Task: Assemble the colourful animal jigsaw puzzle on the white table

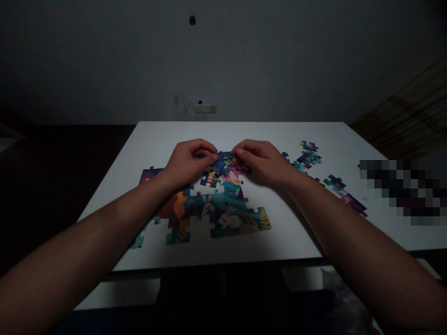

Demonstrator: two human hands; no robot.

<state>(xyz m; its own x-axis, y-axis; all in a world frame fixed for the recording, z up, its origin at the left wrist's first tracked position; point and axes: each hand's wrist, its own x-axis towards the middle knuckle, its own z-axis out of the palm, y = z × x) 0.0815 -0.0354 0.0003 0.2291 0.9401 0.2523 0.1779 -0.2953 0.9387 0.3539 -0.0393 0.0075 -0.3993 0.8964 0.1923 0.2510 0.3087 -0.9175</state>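
White worktop [296, 235] in dim light: two bare hands, left hand [186, 163] and right hand [261, 160], over one partly built jigsaw puzzle [230, 201].
The puzzle, printed with two rabbits [228, 220], lies left of centre, loose pieces [309, 158] rightward. Each hand's fingers [211, 148] curl nearly to the thumb at its far edge; whether they pinch a piece is unclear. Both forearms reach forward, angled inward.

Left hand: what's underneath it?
Around the left hand, the partly assembled jigsaw puzzle shows on both sides, resting on the white table. The area directly beneath the hand is covered, so what lies there can't be seen.
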